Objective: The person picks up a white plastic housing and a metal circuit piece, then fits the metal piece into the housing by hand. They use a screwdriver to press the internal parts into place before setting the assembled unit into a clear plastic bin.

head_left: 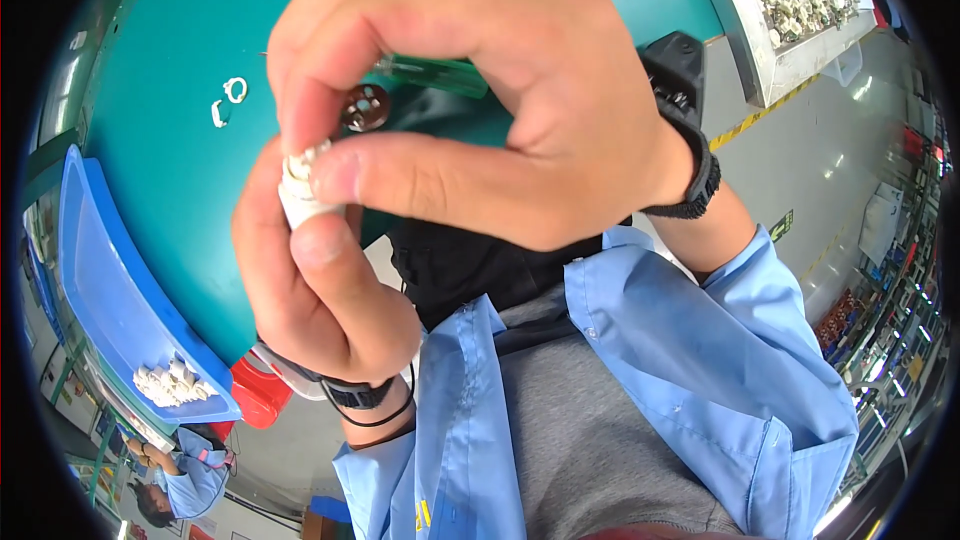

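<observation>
A small white cylindrical plastic part (297, 204) is held up between my two hands above the green tabletop. My left hand (318, 302) is closed round its lower end, the thumb pressed against the side. From above, my right hand (550, 110) pinches the upper end with thumb and index finger. A ridged white piece shows at that end; whether it is separate I cannot tell. Just beyond the fingertips lies a round brown piece with holes (366, 108). A translucent green object (440, 76), partly hidden by my right hand, lies beside it.
Two white rings (235, 90) lie on the green table (180, 190). A blue tray (110, 265) at the left holds white parts, beside a red container (260, 395). A metal-edged tray (768, 80) of small parts stands far right. Another person (190, 475) is at lower left.
</observation>
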{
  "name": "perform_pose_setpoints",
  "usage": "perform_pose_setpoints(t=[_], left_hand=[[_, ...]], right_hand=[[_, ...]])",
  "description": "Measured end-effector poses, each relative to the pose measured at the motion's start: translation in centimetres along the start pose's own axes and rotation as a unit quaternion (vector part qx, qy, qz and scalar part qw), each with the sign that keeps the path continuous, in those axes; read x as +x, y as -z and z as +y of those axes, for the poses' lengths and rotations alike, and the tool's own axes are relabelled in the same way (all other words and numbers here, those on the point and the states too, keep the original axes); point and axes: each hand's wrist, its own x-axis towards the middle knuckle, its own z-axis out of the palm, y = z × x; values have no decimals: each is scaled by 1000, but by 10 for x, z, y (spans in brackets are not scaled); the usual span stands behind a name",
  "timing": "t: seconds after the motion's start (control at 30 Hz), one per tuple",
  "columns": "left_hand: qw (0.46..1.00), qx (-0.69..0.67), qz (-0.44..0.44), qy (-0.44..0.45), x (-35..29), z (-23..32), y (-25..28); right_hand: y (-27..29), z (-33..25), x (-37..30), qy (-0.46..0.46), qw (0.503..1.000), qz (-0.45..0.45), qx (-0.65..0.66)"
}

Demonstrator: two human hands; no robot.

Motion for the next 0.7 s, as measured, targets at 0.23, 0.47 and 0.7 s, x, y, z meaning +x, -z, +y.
perform_pose_setpoints(t=[0.23,0.47,0.7], left_hand=[[997,12,64,-27,-6,10,-15],[998,-38,42,-22,-12,14,-11],[999,21,35,-25,-18,23,-10]], right_hand=[[-7,-6,1,53,998,27,13],[0,-10,-3,53,997,17,46],[0,-19,-5,15,998,-18,64]])
